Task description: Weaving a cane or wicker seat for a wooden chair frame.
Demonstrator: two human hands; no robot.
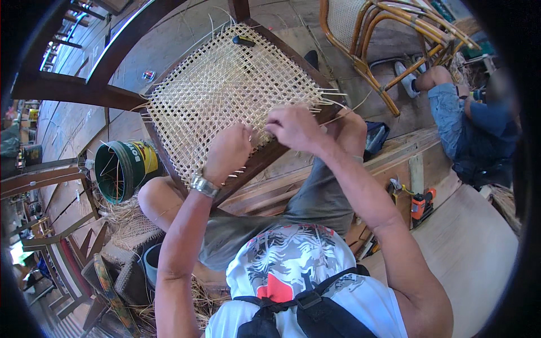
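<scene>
A dark wooden chair frame rests across my knees, its seat an open weave of pale cane. Loose cane ends stick out along its edges. Near the seat's close edge, my left hand lies on the weave with fingers bent inward; their tips are partly hidden. My right hand is just to its right, fingers pinched over the cane by the frame; a thin strand seems to be in them, though blurred. Toward the far corner, a small dark-handled tool lies on the weave.
A green bucket holding cane strands stands left of my knee. At the far right, a person sits near a bent rattan chair. An orange-and-black tool rests by the wooden boards. Cane scraps litter the left side.
</scene>
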